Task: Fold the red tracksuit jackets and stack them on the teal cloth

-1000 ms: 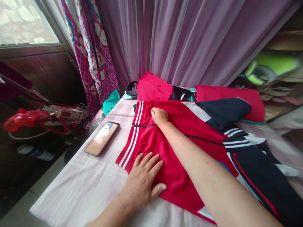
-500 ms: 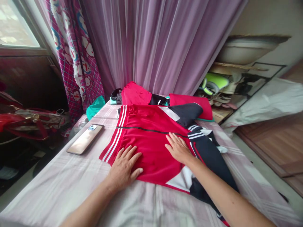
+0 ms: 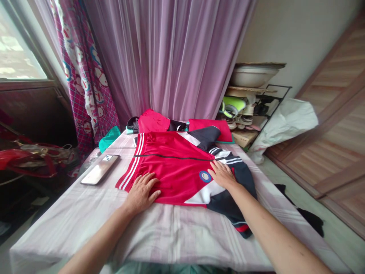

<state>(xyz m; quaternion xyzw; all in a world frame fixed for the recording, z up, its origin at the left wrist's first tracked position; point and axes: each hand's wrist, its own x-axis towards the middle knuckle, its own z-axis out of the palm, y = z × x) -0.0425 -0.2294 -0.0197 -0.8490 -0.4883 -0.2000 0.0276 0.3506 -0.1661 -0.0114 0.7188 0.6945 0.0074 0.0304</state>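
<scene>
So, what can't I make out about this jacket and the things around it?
All in the head view:
Jacket: its back, hidden under its front.
Badge: any lettering, too small to read.
Phone: its screen, hidden face down.
Left hand, right hand: palms, hidden by their backs.
Red item: blurred, cut off by the left edge.

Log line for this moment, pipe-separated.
left hand: laid on red jacket, by striped hem | right hand: laid on jacket, beside round badge | phone: on tablecloth, left of jacket
</scene>
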